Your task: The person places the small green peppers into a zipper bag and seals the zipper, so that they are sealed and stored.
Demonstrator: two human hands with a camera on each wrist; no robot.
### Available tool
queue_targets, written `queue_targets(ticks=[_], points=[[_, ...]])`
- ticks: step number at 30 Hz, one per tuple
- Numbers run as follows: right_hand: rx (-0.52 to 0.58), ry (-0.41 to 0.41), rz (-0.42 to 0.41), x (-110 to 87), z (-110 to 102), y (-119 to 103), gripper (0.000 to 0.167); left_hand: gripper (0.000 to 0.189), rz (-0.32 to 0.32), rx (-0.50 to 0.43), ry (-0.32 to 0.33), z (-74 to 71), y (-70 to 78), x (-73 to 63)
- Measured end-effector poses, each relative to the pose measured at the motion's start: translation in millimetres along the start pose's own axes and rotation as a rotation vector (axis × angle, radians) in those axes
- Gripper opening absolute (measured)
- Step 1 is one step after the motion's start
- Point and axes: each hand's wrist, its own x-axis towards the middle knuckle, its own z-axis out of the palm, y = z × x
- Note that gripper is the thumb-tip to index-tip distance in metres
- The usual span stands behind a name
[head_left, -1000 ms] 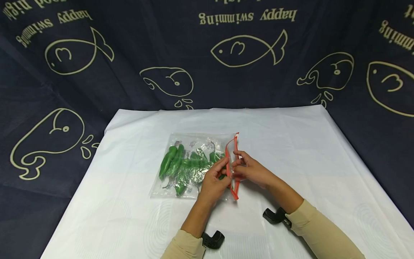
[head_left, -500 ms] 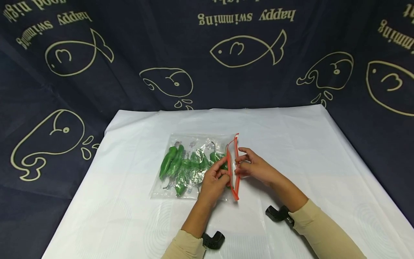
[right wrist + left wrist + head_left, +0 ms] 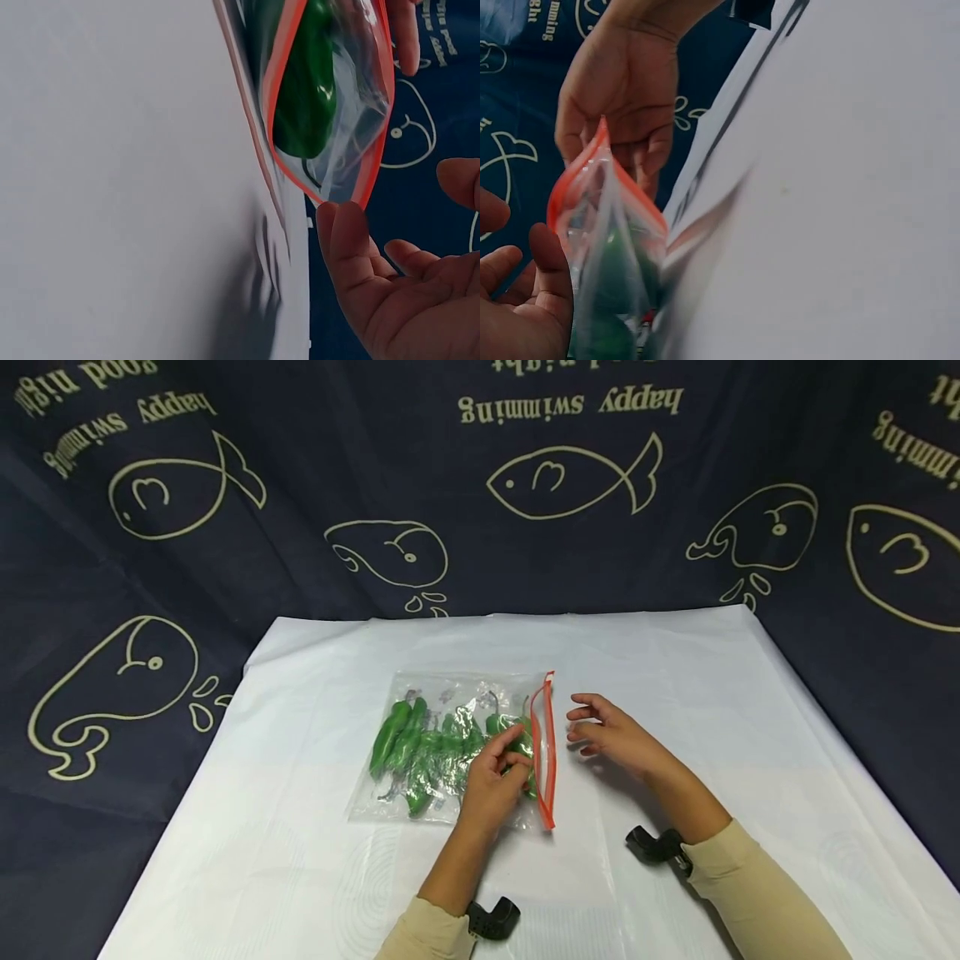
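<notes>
A clear zip bag (image 3: 371,806) lies on its side, its red-edged mouth (image 3: 551,752) toward the right. Long green peppers (image 3: 388,742) fill it, several of them. The right wrist view looks into the gaping mouth, where one glossy pepper (image 3: 304,90) shows with its stem. Over the mouth end of the bag is my left hand (image 3: 491,785); in the left wrist view its loosely bent fingers sit right beside the red edge, pinching nothing. My right hand (image 3: 615,739) holds nothing and hovers just right of the mouth, fingers spread and slightly bent.
A white cloth (image 3: 262,735) covers the table under the bag. Dark blue fabric (image 3: 585,560) with whale and fish drawings hangs behind and along both sides. Black wrist devices (image 3: 495,918) sit at both sleeve cuffs.
My right hand has come off the red edge and moved to the right. My left fingers have left the red edge, which has shifted slightly right; the bag otherwise stays in place.
</notes>
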Motion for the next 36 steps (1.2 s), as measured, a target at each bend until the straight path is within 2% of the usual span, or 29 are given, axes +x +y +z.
queue_targets(ticks=[4,7,10,13,18,21,25,29,36], points=[[0.005,0.009,-0.003,3.5,-3.1,0.4,0.066,0.054,0.009,0.03,0.039,-2.6,5.2,-1.1],[0.005,0.012,-0.004,7.2,-5.6,0.3,0.065,0.051,0.022,0.107,0.042,-5.1,10.8,-1.5],[0.005,0.016,-0.007,12.2,-8.3,0.0,0.063,0.049,0.05,0.226,0.002,-9.4,21.2,0.4],[0.0,0.025,-0.011,17.6,-10.5,-0.8,0.061,0.046,0.093,0.369,-0.093,-16.4,34.7,7.4],[0.035,0.029,0.005,24.8,-13.0,-2.5,0.06,0.044,0.145,0.573,-0.305,-28.8,55.5,26.9],[0.067,0.025,0.018,29.8,-13.9,-2.3,0.06,0.044,0.158,0.679,-0.396,-34.9,66.7,37.9],[0.111,0.036,0.037,36.8,-14.6,-0.7,0.059,0.044,0.179,0.827,-0.469,-41.0,75.1,56.3],[0.153,0.057,0.065,43.4,-13.6,-0.4,0.058,0.044,0.18,0.941,-0.512,-44.6,80.1,79.5],[0.179,0.093,0.1,52.8,-10.2,-2.4,0.056,0.042,0.104,0.99,-0.627,-37.3,83.6,124.2]])
